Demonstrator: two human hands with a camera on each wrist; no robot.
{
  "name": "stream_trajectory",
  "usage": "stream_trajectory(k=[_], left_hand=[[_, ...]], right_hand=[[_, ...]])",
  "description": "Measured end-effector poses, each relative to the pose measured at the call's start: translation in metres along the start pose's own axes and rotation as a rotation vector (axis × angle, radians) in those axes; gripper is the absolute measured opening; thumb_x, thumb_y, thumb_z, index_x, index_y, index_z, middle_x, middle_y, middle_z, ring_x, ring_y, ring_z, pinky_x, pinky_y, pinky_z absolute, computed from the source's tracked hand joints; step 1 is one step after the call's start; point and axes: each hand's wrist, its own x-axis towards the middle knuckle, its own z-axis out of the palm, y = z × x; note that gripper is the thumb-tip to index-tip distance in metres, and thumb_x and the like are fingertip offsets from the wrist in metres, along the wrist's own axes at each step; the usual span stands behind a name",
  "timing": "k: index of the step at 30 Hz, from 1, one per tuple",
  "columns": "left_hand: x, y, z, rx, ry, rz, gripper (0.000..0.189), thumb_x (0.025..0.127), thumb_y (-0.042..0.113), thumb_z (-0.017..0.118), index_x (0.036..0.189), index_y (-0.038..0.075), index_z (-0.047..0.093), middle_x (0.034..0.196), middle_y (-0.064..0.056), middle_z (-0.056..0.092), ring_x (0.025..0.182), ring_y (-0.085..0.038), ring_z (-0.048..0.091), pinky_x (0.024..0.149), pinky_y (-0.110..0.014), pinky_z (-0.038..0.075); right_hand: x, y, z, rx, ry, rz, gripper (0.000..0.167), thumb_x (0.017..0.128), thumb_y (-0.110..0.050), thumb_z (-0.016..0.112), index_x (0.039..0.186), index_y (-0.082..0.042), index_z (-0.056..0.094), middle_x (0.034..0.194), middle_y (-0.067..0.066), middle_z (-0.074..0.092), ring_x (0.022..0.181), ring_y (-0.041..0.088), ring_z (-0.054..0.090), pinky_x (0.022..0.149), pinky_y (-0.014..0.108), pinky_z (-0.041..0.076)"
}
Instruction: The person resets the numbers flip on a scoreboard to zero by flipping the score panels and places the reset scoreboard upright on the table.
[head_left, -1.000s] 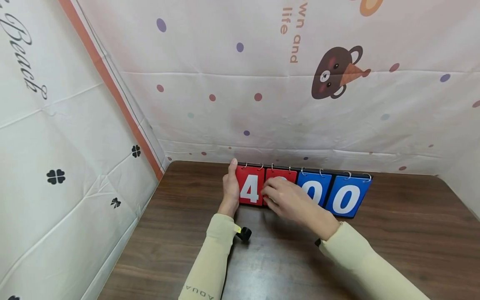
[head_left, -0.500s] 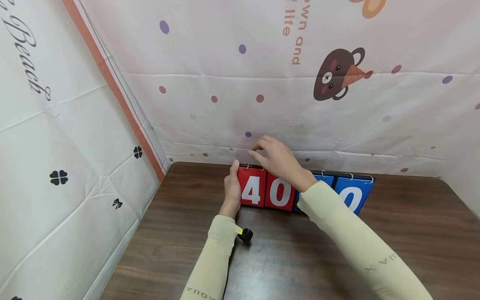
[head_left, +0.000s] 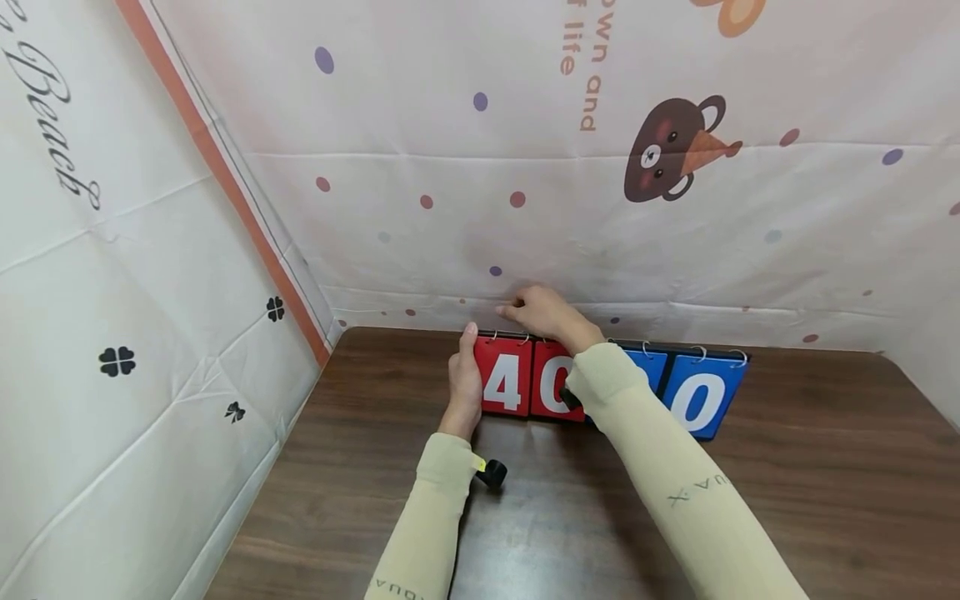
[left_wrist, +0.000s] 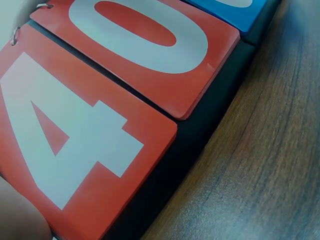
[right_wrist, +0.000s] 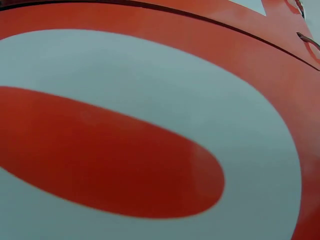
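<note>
A flip scoreboard (head_left: 558, 415) leans at the back of the table, with red cards on its left half and blue cards on its right half. The left red card (head_left: 504, 375) reads 4, and the red card beside it (left_wrist: 195, 45) reads 0. My left hand (head_left: 465, 383) grips the board's left end, its thumb along the edge and its other fingers hidden behind. Over the top edge reaches my right hand (head_left: 547, 312), its fingers bent; whether they hold anything is hidden. My right forearm covers most of the first blue card; the last blue card (head_left: 703, 396) shows 0.
The brown wooden table (head_left: 360, 467) spreads out in front of the board. A printed cloth (head_left: 420, 242) hangs close behind it, and another (head_left: 172, 450) hangs along the left side. Silver rings (head_left: 699, 353) hold the cards along the top.
My right hand has risen from the front of the second red card to above and behind the top edge, uncovering its 0. My left hand keeps its grip on the left end.
</note>
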Motion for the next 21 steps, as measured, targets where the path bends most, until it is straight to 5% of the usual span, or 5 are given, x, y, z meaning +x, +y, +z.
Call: stream_trajectory(k=[7,11,17,21], left_hand=[[0.0039,0.0010,-0.0033,-0.004,-0.009,0.010,0.063,0.101,0.070,0.049,0.090,0.014,0.076,0.086,-0.002,0.071,0.083,-0.016,0.064,0.078,-0.033,0.051],[0.0042,0.0011,-0.0056,0.001,0.006,-0.009,0.064,0.100,0.070,0.050,0.095,0.012,0.076,0.089,-0.002,0.072,0.084,-0.016,0.065,0.078,-0.033,0.052],[0.0037,0.0014,-0.0057,0.001,0.001,-0.015,0.065,0.100,0.070,0.049,0.101,0.011,0.075,0.095,-0.005,0.073,0.088,-0.018,0.066,0.081,-0.035,0.052],[0.0029,0.0023,-0.0049,0.002,0.010,-0.003,0.066,0.100,0.070,0.048,0.101,0.010,0.075,0.095,-0.006,0.073,0.087,-0.018,0.066,0.080,-0.035,0.052]], right_hand=[[0.0028,-0.0026,0.0012,0.003,-0.087,0.108,0.053,0.106,-0.042,0.058,0.130,0.003,0.070,0.119,0.018,0.069,0.107,0.029,0.063,0.097,0.046,0.051],[0.0040,-0.0040,0.0035,0.027,-0.148,0.171,0.053,0.105,-0.046,0.056,0.124,0.001,0.070,0.112,0.016,0.064,0.111,0.030,0.059,0.101,0.046,0.048],[0.0048,-0.0038,0.0027,0.057,-0.243,0.234,0.067,0.104,-0.049,0.056,0.147,0.003,0.056,0.131,0.020,0.063,0.122,0.032,0.057,0.109,0.048,0.045],[0.0099,0.0008,-0.0007,0.104,-0.356,0.249,0.065,0.103,-0.051,0.056,0.143,0.000,0.062,0.123,0.015,0.066,0.116,0.026,0.062,0.104,0.041,0.050]])
